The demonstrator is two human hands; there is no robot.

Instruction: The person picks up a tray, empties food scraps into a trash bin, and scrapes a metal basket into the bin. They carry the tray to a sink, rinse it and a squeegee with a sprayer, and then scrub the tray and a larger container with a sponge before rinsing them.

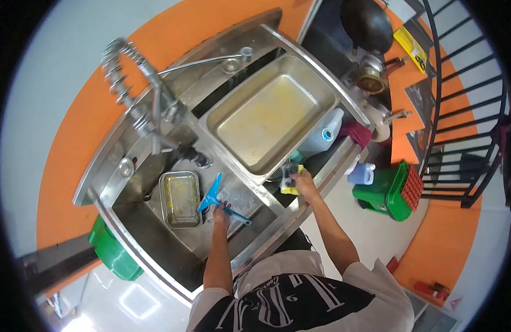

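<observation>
My left hand (221,217) is closed around the handle of a blue squeegee (212,191), low over the left sink basin (150,235). Left of its blade, a small rectangular metal tray (163,200) with yellow residue lies on the basin floor. My right hand (304,183) grips a yellow and dark sponge (289,187) above the right basin, near the front edge. Beyond that hand, a large deep steel pan (236,146) with yellowish stains rests across the right basin. A translucent jug with a blue cap (324,134) stands beside the pan.
A spring-neck faucet (150,119) rises behind the sink's divider. Dark red cloth (356,133) lies on the right edge. A wok (367,25) and small pots (370,82) are at the upper right. Green bins (381,191) stand on the floor, near a black railing (465,116).
</observation>
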